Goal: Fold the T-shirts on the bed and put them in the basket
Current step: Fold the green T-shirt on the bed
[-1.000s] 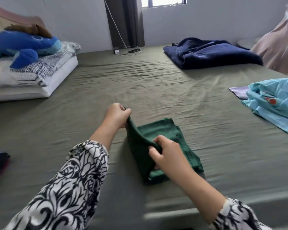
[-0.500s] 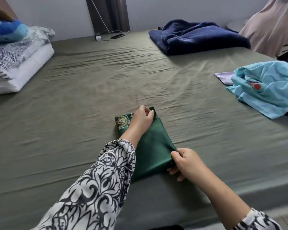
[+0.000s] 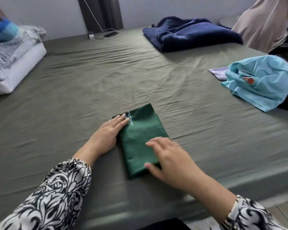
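I see dark green folded T-shirt point(image 3: 140, 138) lying flat on olive-green bed sheet point(image 3: 90, 90), near edge, centre. Left hand point(image 3: 106, 135) rests flat along shirt's left edge, fingers point(image 3: 121, 119) straight, touching white lettering. Right hand point(image 3: 170, 160) over shirt's near right corner, fingers spread and relaxed, blurred, gripping nothing I can make out. Crumpled light blue T-shirt point(image 3: 259, 83) at right edge. Navy blanket point(image 3: 193, 34) far right. White pillows point(image 3: 15, 63) far left.
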